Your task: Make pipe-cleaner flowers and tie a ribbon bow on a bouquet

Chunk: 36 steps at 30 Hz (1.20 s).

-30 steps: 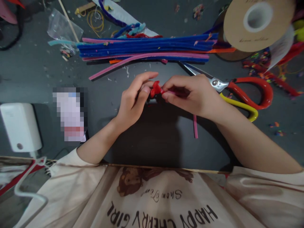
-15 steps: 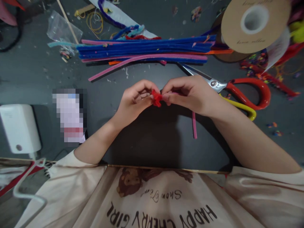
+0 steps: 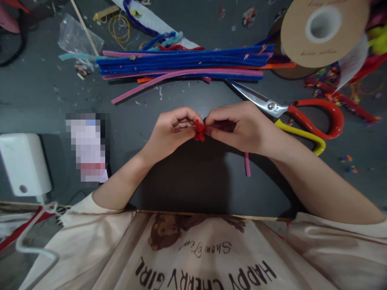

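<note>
A small red fuzzy piece (image 3: 200, 130), bent into petal-like loops, is pinched between the fingertips of both hands above the dark table. My left hand (image 3: 173, 131) grips its left side with thumb and forefinger. From the right, my right hand (image 3: 242, 127) pinches the same piece, its fingertips nearly touching those of the left. Under the right hand, a short pink stem (image 3: 247, 164) lies on the table, its upper end hidden. Scissors (image 3: 271, 106) with a red and a yellow handle lie beyond the right hand, blades pointing up-left.
Blue pipe cleaners (image 3: 181, 62) lie in a bundle across the back, with a pink one (image 3: 151, 85) in front. A ribbon spool (image 3: 290, 36) stands at the back right. At the left are a white charger-like block (image 3: 26, 163) and a blurred-out object (image 3: 89, 147).
Both hands have moved slightly toward my body with the red piece. The pink strip seen between my right fingers before no longer shows there. More of the scissors is uncovered.
</note>
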Each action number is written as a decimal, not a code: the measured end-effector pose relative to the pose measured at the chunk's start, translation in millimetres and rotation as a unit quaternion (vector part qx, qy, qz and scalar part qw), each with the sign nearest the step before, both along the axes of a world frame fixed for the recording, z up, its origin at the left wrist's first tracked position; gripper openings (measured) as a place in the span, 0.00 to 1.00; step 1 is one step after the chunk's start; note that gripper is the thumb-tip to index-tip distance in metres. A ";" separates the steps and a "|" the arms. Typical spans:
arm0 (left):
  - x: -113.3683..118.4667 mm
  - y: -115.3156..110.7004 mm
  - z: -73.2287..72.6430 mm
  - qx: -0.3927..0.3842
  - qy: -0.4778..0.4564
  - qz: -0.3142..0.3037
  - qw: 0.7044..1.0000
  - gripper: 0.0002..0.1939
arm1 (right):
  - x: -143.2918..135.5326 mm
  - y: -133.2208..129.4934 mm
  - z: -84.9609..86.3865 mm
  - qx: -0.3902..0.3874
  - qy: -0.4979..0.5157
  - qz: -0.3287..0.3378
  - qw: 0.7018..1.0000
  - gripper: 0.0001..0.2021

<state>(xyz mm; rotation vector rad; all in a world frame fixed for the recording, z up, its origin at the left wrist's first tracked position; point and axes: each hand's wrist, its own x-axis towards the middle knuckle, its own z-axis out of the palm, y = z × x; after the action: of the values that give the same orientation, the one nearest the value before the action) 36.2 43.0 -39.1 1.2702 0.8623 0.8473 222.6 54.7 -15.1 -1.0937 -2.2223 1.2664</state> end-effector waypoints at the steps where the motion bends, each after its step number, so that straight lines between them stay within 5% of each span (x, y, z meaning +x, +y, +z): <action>1: -0.2 0.1 -0.3 0.006 0.008 -0.003 1.000 0.03 | -0.3 -0.7 -0.4 0.015 -0.008 -0.002 1.000 0.09; 10: -1.3 -0.4 -19.5 0.014 -0.117 0.076 0.990 0.11 | -0.6 4.1 -9.5 0.044 0.006 -0.073 0.996 0.06; 14: -1.3 -2.3 -21.4 0.112 -0.019 0.156 0.981 0.15 | -1.7 3.2 -14.6 0.067 -0.008 -0.113 0.991 0.05; 18: -1.8 -5.1 -16.0 0.242 0.140 0.128 0.952 0.20 | -3.3 -0.2 -22.5 0.127 -0.022 -0.110 0.986 0.05; 22: -2.3 -5.8 -11.0 0.286 0.212 0.100 0.929 0.17 | -5.5 -4.1 -30.5 0.169 -0.033 -0.110 0.979 0.06; 32: -2.2 -3.8 -17.8 0.294 0.228 0.062 0.926 0.22 | -4.9 -3.7 -38.4 0.210 -0.026 -0.096 0.973 0.06; 36: -3.0 -2.7 -19.2 0.268 0.190 0.075 0.942 0.11 | -4.7 -2.9 -35.2 0.213 -0.029 -0.085 0.973 0.06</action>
<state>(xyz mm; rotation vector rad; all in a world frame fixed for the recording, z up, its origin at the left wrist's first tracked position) 33.2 40.2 -58.3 1.9079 1.0864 1.0163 217.8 51.8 -50.4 -1.1263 -2.2410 0.6498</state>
